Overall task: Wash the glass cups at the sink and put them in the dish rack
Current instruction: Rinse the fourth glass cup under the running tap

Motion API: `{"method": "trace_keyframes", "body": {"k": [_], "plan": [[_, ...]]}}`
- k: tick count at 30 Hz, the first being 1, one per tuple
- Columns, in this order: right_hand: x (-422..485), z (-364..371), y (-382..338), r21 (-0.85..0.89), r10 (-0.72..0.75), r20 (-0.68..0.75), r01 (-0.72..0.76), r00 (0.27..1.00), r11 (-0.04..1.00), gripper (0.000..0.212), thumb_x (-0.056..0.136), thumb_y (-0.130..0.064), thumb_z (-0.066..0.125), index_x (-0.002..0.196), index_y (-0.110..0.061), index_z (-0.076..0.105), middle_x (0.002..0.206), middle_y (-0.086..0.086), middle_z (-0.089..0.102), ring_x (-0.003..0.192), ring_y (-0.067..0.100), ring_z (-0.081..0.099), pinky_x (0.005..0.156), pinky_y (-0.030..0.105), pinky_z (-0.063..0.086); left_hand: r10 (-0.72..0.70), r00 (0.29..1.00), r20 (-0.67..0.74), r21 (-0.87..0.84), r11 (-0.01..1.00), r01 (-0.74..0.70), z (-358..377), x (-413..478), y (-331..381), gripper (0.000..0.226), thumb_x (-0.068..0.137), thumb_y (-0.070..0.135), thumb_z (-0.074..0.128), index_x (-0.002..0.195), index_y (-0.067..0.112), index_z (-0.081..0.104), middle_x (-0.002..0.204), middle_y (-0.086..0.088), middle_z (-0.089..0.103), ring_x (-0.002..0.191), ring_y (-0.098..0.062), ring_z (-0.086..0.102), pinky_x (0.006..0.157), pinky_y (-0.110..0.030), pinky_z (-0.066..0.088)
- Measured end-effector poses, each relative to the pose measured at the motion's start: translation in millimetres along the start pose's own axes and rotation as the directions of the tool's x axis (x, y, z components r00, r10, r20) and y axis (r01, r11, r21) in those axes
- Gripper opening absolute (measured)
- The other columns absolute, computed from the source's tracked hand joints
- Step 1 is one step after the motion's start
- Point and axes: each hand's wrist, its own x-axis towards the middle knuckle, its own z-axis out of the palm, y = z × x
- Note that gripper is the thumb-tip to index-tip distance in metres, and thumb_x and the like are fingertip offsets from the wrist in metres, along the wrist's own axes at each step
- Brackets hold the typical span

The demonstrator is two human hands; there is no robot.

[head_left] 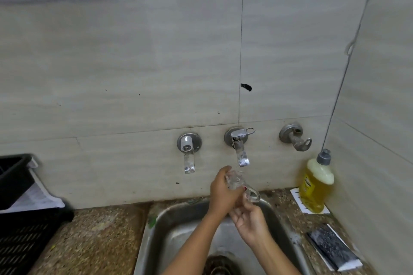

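**A:** Where is the cup just now?

**B:** The clear glass cup (235,181), the kind with a looped handle, is held in the air over the back edge of the dull steel sink (178,219). It sits just under the spout of the middle chrome wall tap (240,149). The left hand (222,192) has its fingers curled round the body. The right hand (249,219) comes up from below, with its fingertips closed on the handle side.

**A:** What worries you?

**B:** Wet glass. If there is soap on it, the grip could slide, and the cup would drop into the steel basin and chip or break. It is also very close to the spout, so a lift or a turn could knock the rim against the metal.

**A:** Is the water running?

**B:** I cannot tell. At most a thin thread shows under the spout.

**A:** And the way to the rack?

**B:** The black slatted plastic dish rack (22,234) sits at the left edge of the speckled stone counter (100,230), well apart from the sink. Carrying a dripping cup across in one hand is where I would expect a slip. The yellow dish-soap bottle with a grey cap (316,185) stands at the back right corner. A wide swing of the right arm could tip it.
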Motion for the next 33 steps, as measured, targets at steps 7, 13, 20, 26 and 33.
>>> {"method": "trace_keyframes", "body": {"k": [7,13,20,26,33], "plan": [[17,-4,-27,-0.810,-0.344,0.453,0.541,0.823,0.226,0.026,0.076,0.015,0.060,0.079,-0.010,0.063,0.077,-0.001,0.069,0.071,0.003,0.065,0.070,0.028,0.050,-0.486,0.749,0.450,-0.806,0.142,0.575,-12,-5,-15,0.045,0.089,0.032,0.033,0.102,-0.003,0.059,0.092,-0.025,0.064,0.082,-0.036,0.057,0.074,-0.041,0.045],[12,3,-43,-0.570,-0.160,0.806,0.675,0.570,-0.468,0.017,0.070,-0.015,0.062,0.080,-0.024,0.073,0.075,-0.006,0.071,0.070,0.009,0.063,0.059,0.026,0.051,-0.485,0.765,0.423,-0.870,0.018,0.493,-8,-12,-16,0.048,0.096,0.035,0.034,0.097,-0.004,0.061,0.078,-0.023,0.068,0.079,-0.034,0.059,0.069,-0.039,0.050],[-9,26,-101,-0.449,-0.162,0.887,0.725,0.433,-0.521,0.014,0.070,-0.028,0.064,0.079,-0.020,0.073,0.080,-0.015,0.069,0.080,-0.005,0.058,0.071,0.009,0.044,-0.584,0.764,0.274,-0.904,0.116,0.413,-6,-4,-25,0.031,0.097,0.025,0.040,0.102,0.002,0.060,0.063,-0.013,0.068,0.052,-0.024,0.063,0.040,-0.024,0.051],[-26,92,-133,-0.422,-0.280,0.907,0.654,0.316,-0.628,0.035,0.084,-0.027,0.044,0.110,-0.008,0.057,0.109,0.005,0.057,0.101,0.014,0.049,0.082,0.020,0.035,-0.529,0.829,-0.183,-0.702,0.661,0.267,-8,-10,-37,0.019,0.096,0.012,0.047,0.081,0.010,0.058,0.087,-0.020,0.063,0.076,-0.030,0.061,0.071,-0.038,0.049],[4,134,-99,-0.335,-0.104,0.689,0.188,0.717,-0.923,0.034,0.092,-0.007,0.039,0.125,0.000,0.043,0.120,0.017,0.054,0.111,0.031,0.045,0.081,0.035,0.042,0.238,0.929,-0.282,0.341,0.930,-0.135,-47,-33,-35,0.019,0.087,0.032,0.060,0.104,0.025,0.067,0.096,0.001,0.055,0.085,-0.012,0.056,0.072,-0.022,0.043]]}}
